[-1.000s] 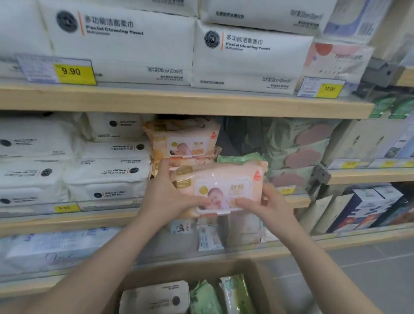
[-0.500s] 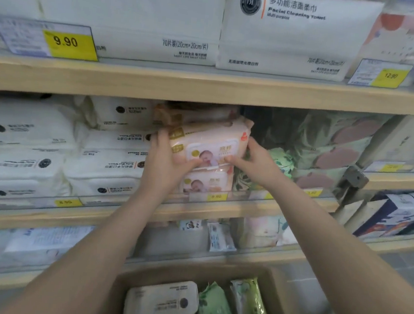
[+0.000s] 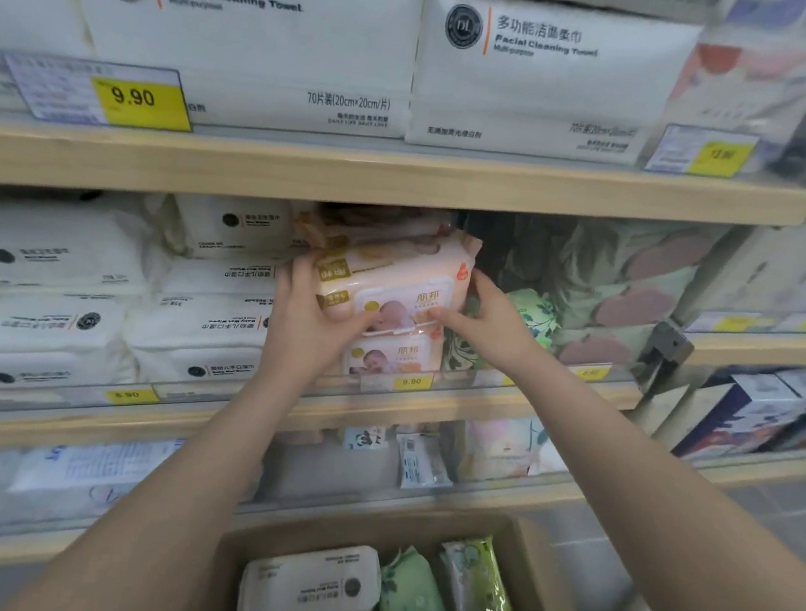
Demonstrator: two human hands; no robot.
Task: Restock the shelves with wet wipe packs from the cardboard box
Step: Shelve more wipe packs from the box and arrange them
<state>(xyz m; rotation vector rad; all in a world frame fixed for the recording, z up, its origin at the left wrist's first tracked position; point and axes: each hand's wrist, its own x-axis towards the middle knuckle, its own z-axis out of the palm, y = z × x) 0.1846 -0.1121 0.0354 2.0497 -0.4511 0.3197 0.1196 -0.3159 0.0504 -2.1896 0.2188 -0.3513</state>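
Note:
A peach wet wipe pack (image 3: 393, 284) with a baby picture lies on a stack of the same packs on the middle shelf (image 3: 430, 406). My left hand (image 3: 306, 315) grips its left end and my right hand (image 3: 483, 318) grips its right end, thumbs on the front face. Another peach pack (image 3: 393, 358) shows under it. Below, the open cardboard box (image 3: 541, 589) holds a white pack (image 3: 310, 587) and green packs (image 3: 412, 601).
White wipe packs (image 3: 72, 293) fill the shelf to the left. Green leaf-print packs (image 3: 533, 313) stand just right of the peach stack. Large white towel packs (image 3: 250, 34) sit on the upper shelf (image 3: 354, 172), close above the stack. Small packs (image 3: 420, 459) lie on the lower shelf.
Both hands lifted the peach pack from in front of the shelf up and back onto the stack of peach packs. The camera has moved closer to the shelf.

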